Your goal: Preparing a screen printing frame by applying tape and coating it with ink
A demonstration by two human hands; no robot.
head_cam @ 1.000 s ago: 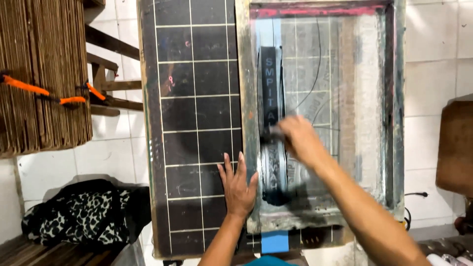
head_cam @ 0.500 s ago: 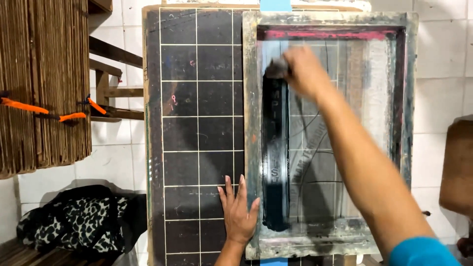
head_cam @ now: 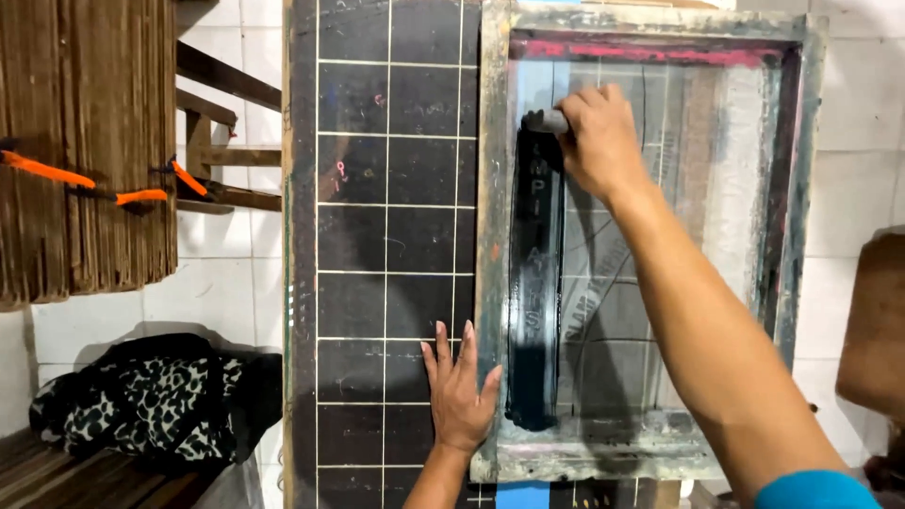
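Right hand point(head_cam: 599, 141) closed over the handle of a squeegee point(head_cam: 545, 121), up at the far end of the screen frame point(head_cam: 493, 236), arm stretched fully forward across the mesh. Only a grey stub of the squeegee shows past the fingers; the rest is hidden under the hand. A band of dark ink point(head_cam: 533, 283) runs from just under that hand straight back toward the body, long axis along the frame's long side, ending near the frame's near rail. So the squeegee sits at the far end of the stroke line, with the whole inked lane lying between it and the person. Left hand point(head_cam: 459, 386) open, palm flat, fingers spread, pressed down at the frame's near left corner, fingertips overlapping the wooden edge, heel on the dark gridded board point(head_cam: 386, 236) beneath. Left hand is nearer the body; right hand alone is on the tool. Left of both hands, well apart, a spotted cloth point(head_cam: 141, 401) lies on a bench.
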